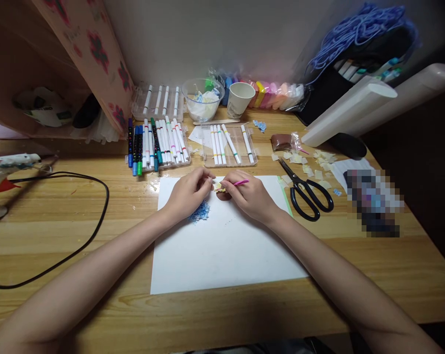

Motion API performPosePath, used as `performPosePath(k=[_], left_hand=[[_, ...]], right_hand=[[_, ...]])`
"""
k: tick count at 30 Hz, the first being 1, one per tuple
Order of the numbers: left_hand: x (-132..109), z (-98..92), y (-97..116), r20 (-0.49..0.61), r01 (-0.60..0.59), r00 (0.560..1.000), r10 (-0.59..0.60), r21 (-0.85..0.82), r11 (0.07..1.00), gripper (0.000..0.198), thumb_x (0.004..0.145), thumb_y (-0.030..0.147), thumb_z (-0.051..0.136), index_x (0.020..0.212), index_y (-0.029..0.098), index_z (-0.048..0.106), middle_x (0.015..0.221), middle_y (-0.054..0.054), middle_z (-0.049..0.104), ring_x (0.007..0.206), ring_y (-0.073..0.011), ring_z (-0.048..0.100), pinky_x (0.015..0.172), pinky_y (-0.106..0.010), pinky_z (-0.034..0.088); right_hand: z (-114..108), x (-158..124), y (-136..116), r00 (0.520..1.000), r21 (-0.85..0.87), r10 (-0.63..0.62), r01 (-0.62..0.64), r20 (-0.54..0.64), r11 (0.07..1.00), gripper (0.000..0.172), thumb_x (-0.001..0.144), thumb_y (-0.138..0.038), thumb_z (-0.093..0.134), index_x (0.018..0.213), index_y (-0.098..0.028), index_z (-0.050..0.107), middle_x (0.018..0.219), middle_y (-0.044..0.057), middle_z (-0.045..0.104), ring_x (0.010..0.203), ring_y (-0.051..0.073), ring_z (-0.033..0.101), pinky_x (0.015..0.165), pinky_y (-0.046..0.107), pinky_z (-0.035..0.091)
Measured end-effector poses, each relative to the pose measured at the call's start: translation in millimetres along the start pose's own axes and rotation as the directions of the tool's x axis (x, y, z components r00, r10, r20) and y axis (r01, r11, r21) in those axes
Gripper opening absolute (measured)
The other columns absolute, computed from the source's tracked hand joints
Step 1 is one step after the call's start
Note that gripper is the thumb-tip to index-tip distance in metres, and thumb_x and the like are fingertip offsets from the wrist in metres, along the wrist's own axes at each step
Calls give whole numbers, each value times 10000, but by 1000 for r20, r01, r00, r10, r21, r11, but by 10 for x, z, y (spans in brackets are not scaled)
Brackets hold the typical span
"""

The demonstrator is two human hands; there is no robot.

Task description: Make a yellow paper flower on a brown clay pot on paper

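Note:
A white sheet of paper (222,255) lies under both hands. My right hand (252,196) is closed round a thin pink stick (241,182), its tip hidden by the fingers. My left hand (189,191) rests at the upper left of the sheet, fingers curled and thumb against them; what they pinch, if anything, is hidden. Between the hands is a small pale yellow scrap (218,186), close to both sets of fingertips. Just below it sits a brown patch (224,196), partly covered by my right hand. Blue shredded bits (200,212) form a cluster beside my left wrist.
Black-handled scissors (305,189) lie right of the sheet, near pale yellow scraps (318,169). Markers (163,142) in plastic cases, a paper cup (240,98) and a clear bowl (203,101) stand behind. At left are a glue gun (4,182) and its black cable (106,206).

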State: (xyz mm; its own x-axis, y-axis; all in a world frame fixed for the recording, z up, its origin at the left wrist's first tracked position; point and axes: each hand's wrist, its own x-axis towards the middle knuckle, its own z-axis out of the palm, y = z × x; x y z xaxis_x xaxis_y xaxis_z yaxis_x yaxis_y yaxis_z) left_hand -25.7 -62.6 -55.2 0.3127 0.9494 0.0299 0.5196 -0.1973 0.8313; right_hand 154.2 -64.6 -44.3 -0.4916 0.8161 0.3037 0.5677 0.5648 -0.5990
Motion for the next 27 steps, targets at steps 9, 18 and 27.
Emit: performPosePath(k=[9, 18, 27], left_hand=[[-4, -4, 8, -8, -1, 1000, 1, 18, 1000, 136, 876, 255, 431, 935, 207, 544, 820, 0, 647, 725, -146, 577, 652, -264, 406], [-3, 4, -6, -11, 4, 1000, -4, 2, 1000, 160, 879, 277, 427, 947, 202, 551, 831, -14, 644, 757, -156, 585, 672, -268, 425], [-17, 3, -4, -20, -29, 999, 29, 22, 999, 152, 879, 258, 419, 935, 200, 548, 808, -4, 640, 743, -147, 569, 663, -259, 403]], right_hand=[[32, 22, -2, 997, -72, -77, 75, -26, 995, 270, 944, -243, 381, 678, -217, 420, 634, 8, 518, 672, 170, 482, 660, 278, 367], [65, 22, -59, 999, -2, 27, -27, -41, 1000, 287, 951, -310, 360, 704, -213, 469, 643, 16, 555, 682, 177, 516, 679, 289, 389], [16, -96, -81, 976, 153, 51, -18, -211, 988, 304, 941, -346, 383, 756, -198, 572, 698, 32, 599, 674, 163, 551, 663, 303, 428]])
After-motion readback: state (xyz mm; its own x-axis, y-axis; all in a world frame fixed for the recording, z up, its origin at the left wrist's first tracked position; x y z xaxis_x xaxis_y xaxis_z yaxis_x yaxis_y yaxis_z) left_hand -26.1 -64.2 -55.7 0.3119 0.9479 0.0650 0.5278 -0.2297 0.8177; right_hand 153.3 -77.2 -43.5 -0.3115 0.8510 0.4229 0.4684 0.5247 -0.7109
